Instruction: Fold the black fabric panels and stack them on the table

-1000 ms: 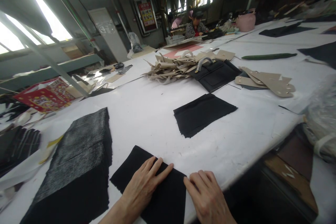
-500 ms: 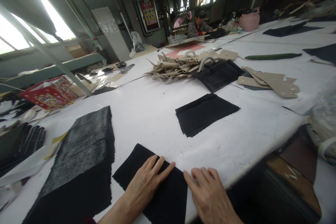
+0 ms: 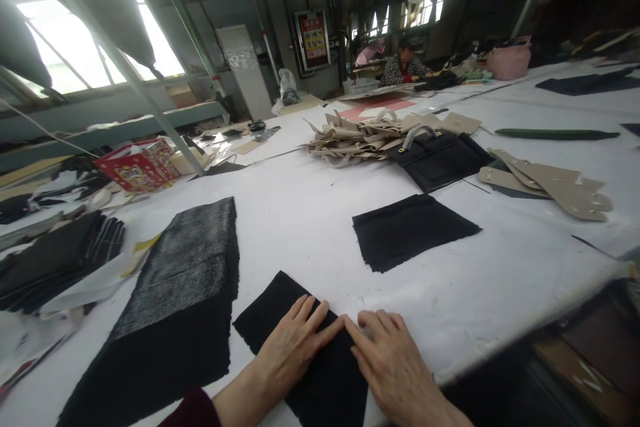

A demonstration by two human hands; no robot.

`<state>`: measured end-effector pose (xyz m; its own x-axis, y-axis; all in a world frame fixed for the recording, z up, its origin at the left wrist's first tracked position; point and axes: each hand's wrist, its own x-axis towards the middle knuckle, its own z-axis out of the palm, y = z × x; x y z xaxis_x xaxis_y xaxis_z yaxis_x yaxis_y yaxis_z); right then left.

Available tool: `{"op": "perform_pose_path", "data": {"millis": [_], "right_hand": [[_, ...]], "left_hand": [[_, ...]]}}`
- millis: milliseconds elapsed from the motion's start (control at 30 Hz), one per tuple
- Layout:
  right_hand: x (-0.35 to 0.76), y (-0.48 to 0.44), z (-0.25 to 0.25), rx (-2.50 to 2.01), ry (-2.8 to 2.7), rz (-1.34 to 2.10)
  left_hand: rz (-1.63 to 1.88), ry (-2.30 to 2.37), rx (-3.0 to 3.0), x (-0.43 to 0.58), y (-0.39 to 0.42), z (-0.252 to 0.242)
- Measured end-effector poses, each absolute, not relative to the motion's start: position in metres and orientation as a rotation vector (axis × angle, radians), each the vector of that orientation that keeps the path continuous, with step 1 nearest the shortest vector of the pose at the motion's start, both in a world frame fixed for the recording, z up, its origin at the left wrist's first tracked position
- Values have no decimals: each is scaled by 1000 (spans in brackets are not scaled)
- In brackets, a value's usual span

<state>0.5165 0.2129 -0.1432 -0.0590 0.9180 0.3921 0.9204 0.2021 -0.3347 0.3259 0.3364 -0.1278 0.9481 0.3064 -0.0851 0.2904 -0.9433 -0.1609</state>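
Note:
My left hand [image 3: 293, 347] lies flat, fingers stretched out, on a black fabric piece [image 3: 320, 380] near the table's front edge. My right hand [image 3: 393, 360] rests flat beside it on the same piece's right edge, fingertips nearly touching the left hand's. To the left sits a thick stack of black fabric pieces [image 3: 170, 307]. A small pile of black fabric [image 3: 413, 230] lies further out on the white table [image 3: 300, 213].
A black handbag [image 3: 440, 157] and a heap of beige cut pieces [image 3: 365, 137] lie mid-table, with more beige pieces [image 3: 550, 180] to the right. A red box [image 3: 137, 167] and dark pieces [image 3: 55, 260] sit at left. A person [image 3: 403, 67] works far behind.
The camera view has shifted, so everything sits further right and higher. My hands have drawn closer together on the black piece, fingertips now almost meeting.

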Motion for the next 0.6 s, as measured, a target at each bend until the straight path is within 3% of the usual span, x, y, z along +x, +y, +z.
{"op": "perform_pose_path", "data": {"millis": [333,600], "right_hand": [[532,193,-159,-1603,-2031,-339],[521,211,-144,-1566,-1910,-139]], "left_hand": [[157,-530,-2990,314,348,-120],[143,-729,-3010,307,356,-119]]}}
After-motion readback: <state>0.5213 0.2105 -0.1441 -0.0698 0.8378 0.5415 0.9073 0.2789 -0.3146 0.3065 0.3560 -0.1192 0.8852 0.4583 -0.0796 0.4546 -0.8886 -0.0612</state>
